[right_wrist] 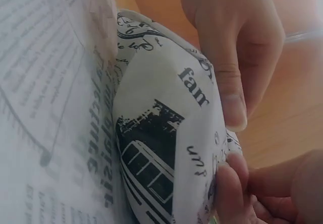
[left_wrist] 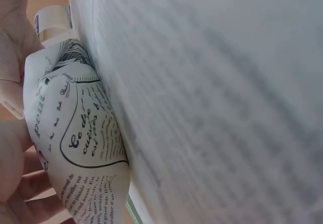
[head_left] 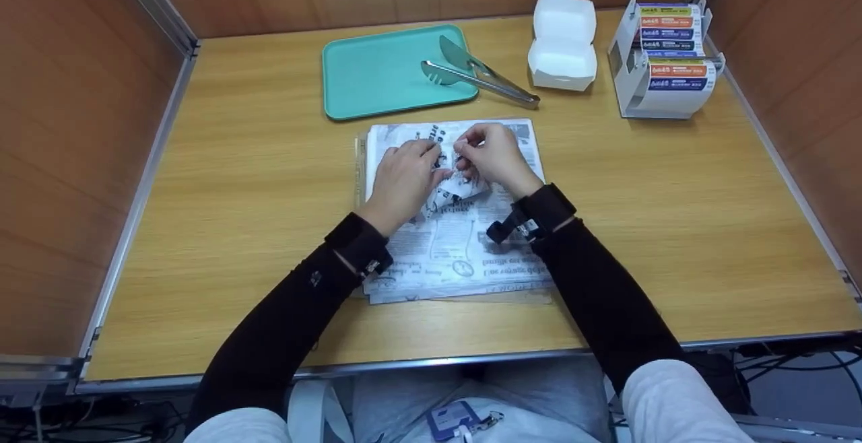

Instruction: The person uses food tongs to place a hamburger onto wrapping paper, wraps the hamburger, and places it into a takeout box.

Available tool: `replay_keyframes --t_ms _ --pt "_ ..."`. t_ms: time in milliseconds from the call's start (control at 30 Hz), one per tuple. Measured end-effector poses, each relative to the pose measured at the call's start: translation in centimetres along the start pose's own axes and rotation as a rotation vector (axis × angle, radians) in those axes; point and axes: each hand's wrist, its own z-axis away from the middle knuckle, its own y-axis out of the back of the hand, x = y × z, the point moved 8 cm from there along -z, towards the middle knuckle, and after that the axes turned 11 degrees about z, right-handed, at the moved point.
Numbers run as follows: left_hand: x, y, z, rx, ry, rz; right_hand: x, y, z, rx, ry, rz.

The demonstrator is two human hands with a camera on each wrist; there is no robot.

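Observation:
A bundle wrapped in newsprint-patterned paper (head_left: 466, 189) lies on a stack of similar printed sheets (head_left: 438, 254). My left hand (head_left: 404, 177) holds the bundle's left side, its thumb at the top edge and its fingers curving over. At the right side, the thumb and fingertips of my right hand (head_left: 497, 155) pinch the wrapping's upper edge. Both hands' fingertips are close together over the bundle. In the left wrist view the wrapped bundle (left_wrist: 86, 133) shows folded, printed faces; in the right wrist view its paper (right_wrist: 151, 93) is creased along the top. The contents are hidden.
Behind the sheets sits a green tray (head_left: 377, 73) with metal tongs (head_left: 498, 84) lying across its right side. An open white foam box (head_left: 562, 66) stands at the back right, beside a dispenser with rolls of printed labels (head_left: 680, 83). Wooden partitions (head_left: 60, 160) border the table.

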Motion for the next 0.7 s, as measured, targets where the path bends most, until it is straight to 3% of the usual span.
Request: replay_keyframes --t_ms 233,433,567,700 --pt "0.3 -0.3 -0.3 -0.084 -0.079 -0.003 0.1 -0.5 -0.3 -0.051 -0.004 0.118" --pt "-0.3 -1.1 0.1 -0.173 -0.070 0.024 -0.2 -0.9 -0.3 -0.048 0.027 0.161" --pt "-0.1 -1.3 -0.2 -0.149 -0.048 -0.005 -0.2 -0.9 -0.3 -0.041 0.017 0.119" --pt "0.3 -2.1 -0.8 -0.150 -0.007 -0.029 -0.4 -0.6 -0.2 -0.005 0.054 0.163"
